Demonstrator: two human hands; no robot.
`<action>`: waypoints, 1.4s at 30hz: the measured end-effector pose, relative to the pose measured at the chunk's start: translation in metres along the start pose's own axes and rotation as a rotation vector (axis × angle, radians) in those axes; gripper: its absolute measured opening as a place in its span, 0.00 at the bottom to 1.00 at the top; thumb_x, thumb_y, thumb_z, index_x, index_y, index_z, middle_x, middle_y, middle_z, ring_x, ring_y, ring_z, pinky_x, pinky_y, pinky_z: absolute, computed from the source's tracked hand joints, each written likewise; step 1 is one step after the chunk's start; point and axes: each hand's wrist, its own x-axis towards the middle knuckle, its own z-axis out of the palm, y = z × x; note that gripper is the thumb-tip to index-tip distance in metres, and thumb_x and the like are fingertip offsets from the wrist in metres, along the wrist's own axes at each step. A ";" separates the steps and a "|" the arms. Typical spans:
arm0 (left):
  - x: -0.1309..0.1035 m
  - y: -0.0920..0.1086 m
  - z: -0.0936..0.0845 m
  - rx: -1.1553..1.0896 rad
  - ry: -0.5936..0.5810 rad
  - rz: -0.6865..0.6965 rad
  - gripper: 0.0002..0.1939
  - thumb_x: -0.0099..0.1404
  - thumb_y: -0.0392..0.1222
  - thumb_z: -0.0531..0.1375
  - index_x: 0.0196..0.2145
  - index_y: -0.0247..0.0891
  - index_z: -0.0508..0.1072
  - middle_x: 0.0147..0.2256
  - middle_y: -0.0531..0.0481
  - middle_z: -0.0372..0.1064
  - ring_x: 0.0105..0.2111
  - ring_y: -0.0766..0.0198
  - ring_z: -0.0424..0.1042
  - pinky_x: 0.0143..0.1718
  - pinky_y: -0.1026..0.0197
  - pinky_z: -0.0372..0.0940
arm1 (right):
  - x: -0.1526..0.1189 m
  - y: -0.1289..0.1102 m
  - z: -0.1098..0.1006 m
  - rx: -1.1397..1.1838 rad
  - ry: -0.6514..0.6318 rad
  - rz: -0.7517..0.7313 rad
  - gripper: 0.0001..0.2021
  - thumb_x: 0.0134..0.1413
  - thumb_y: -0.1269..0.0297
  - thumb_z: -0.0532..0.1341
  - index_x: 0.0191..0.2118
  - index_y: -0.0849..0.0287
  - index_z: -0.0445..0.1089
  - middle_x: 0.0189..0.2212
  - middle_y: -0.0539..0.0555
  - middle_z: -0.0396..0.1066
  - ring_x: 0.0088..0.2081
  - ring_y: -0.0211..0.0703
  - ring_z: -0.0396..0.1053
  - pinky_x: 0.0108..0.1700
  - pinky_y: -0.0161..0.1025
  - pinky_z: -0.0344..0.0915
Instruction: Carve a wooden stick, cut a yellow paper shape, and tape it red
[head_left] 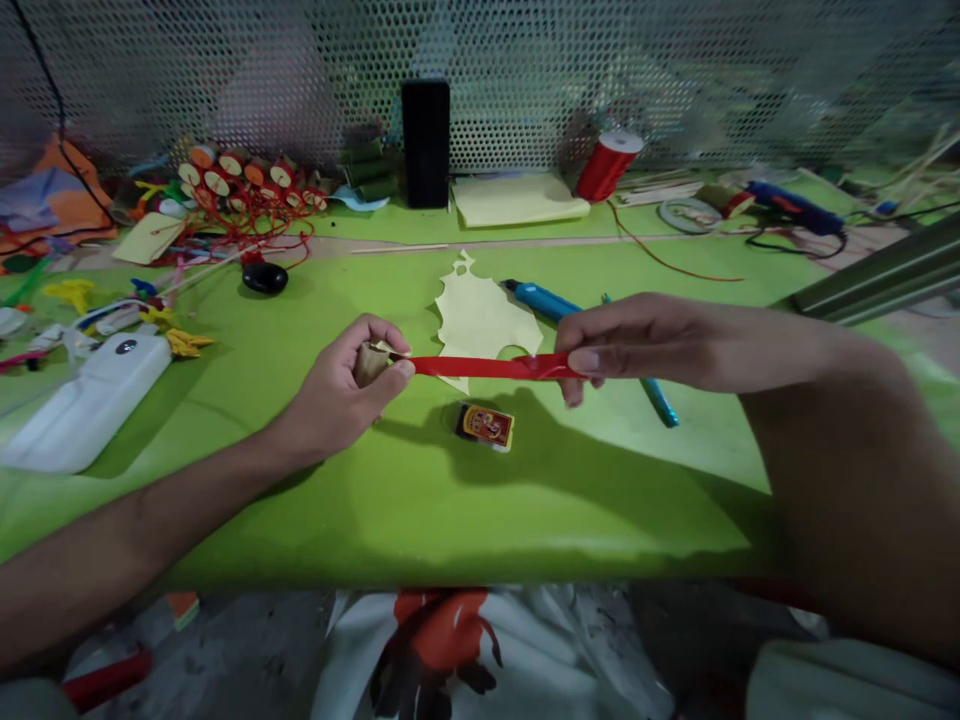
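Observation:
A red strip is stretched level between my two hands, above the green table. My left hand is closed round a small brownish roll and pinches the strip's left end between thumb and finger. The right end of the strip is pinched in my right hand. Behind the strip lies a pale yellow cut-out paper with a jagged edge. A small dark red and yellow box lies below the strip. Blue cutter and a blue pen are near my right hand, partly hidden by it.
At the back stand a black phone and a red spool beside folded yellow paper. Several small rolls with red string lie back left. A white device lies left, a blue glue gun back right.

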 end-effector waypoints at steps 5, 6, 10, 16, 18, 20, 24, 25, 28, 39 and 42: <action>-0.002 0.005 -0.002 0.048 0.046 0.083 0.08 0.66 0.38 0.66 0.40 0.42 0.70 0.25 0.60 0.61 0.18 0.72 0.60 0.14 0.70 0.57 | 0.001 0.005 -0.001 0.015 0.022 0.081 0.24 0.65 0.39 0.64 0.33 0.57 0.70 0.27 0.50 0.68 0.28 0.39 0.72 0.32 0.39 0.66; -0.003 0.007 -0.002 0.046 0.050 0.110 0.08 0.66 0.37 0.66 0.40 0.41 0.70 0.25 0.60 0.61 0.18 0.72 0.60 0.15 0.70 0.57 | 0.002 0.006 -0.002 -0.003 0.039 0.091 0.25 0.64 0.38 0.65 0.32 0.57 0.69 0.26 0.49 0.67 0.28 0.39 0.72 0.32 0.39 0.66; -0.005 0.016 -0.004 0.018 0.042 0.185 0.09 0.65 0.34 0.66 0.39 0.40 0.69 0.24 0.61 0.62 0.18 0.73 0.59 0.15 0.71 0.56 | 0.003 0.006 -0.005 -0.061 0.056 0.113 0.26 0.64 0.36 0.64 0.31 0.57 0.67 0.25 0.49 0.66 0.29 0.39 0.71 0.34 0.39 0.65; -0.002 0.013 -0.004 -0.012 0.017 0.101 0.09 0.66 0.37 0.65 0.39 0.42 0.67 0.22 0.62 0.60 0.16 0.73 0.57 0.14 0.70 0.54 | 0.000 0.000 -0.004 -0.082 0.125 0.048 0.25 0.68 0.41 0.62 0.30 0.58 0.69 0.25 0.49 0.67 0.28 0.37 0.69 0.33 0.39 0.63; -0.001 0.010 -0.003 -0.008 0.004 0.067 0.09 0.65 0.37 0.66 0.39 0.42 0.67 0.22 0.62 0.59 0.16 0.73 0.58 0.13 0.71 0.54 | 0.001 -0.001 -0.003 -0.078 0.167 0.020 0.25 0.66 0.40 0.63 0.29 0.58 0.69 0.23 0.49 0.66 0.26 0.36 0.67 0.31 0.38 0.62; -0.001 0.009 -0.002 0.011 -0.005 0.047 0.09 0.65 0.37 0.66 0.40 0.42 0.68 0.23 0.62 0.59 0.16 0.72 0.59 0.13 0.71 0.56 | 0.004 -0.001 0.000 -0.074 0.214 -0.005 0.27 0.64 0.38 0.65 0.28 0.58 0.68 0.21 0.48 0.65 0.24 0.35 0.64 0.29 0.38 0.59; -0.002 0.008 -0.002 0.033 -0.004 0.040 0.09 0.66 0.37 0.65 0.40 0.43 0.68 0.22 0.62 0.59 0.17 0.71 0.59 0.14 0.71 0.57 | 0.009 -0.002 0.006 -0.025 0.276 -0.054 0.29 0.60 0.34 0.67 0.25 0.57 0.67 0.20 0.47 0.63 0.23 0.33 0.60 0.26 0.37 0.54; -0.002 0.008 -0.002 0.031 -0.003 0.039 0.09 0.66 0.38 0.65 0.40 0.43 0.68 0.22 0.62 0.59 0.17 0.71 0.59 0.14 0.71 0.56 | 0.010 -0.002 0.008 -0.009 0.288 -0.067 0.30 0.60 0.34 0.67 0.25 0.57 0.66 0.19 0.47 0.63 0.22 0.32 0.59 0.26 0.37 0.53; -0.003 0.007 -0.002 0.031 0.002 0.035 0.09 0.67 0.39 0.65 0.41 0.43 0.68 0.21 0.63 0.59 0.17 0.72 0.59 0.15 0.71 0.57 | 0.012 0.002 0.012 0.041 0.315 -0.115 0.27 0.63 0.38 0.67 0.26 0.57 0.67 0.20 0.47 0.65 0.23 0.33 0.60 0.27 0.37 0.55; -0.001 0.006 -0.002 0.001 -0.017 -0.011 0.09 0.66 0.40 0.65 0.41 0.43 0.68 0.20 0.63 0.60 0.16 0.71 0.59 0.14 0.71 0.57 | 0.013 0.006 0.015 0.217 0.170 -0.147 0.17 0.64 0.48 0.69 0.34 0.58 0.74 0.27 0.50 0.72 0.25 0.35 0.69 0.27 0.36 0.64; -0.002 0.005 -0.002 0.011 -0.008 0.006 0.09 0.67 0.40 0.65 0.41 0.43 0.68 0.22 0.62 0.61 0.17 0.72 0.60 0.15 0.72 0.58 | 0.011 0.008 0.014 0.232 0.130 -0.105 0.16 0.64 0.49 0.69 0.36 0.59 0.74 0.29 0.50 0.71 0.22 0.33 0.64 0.22 0.36 0.58</action>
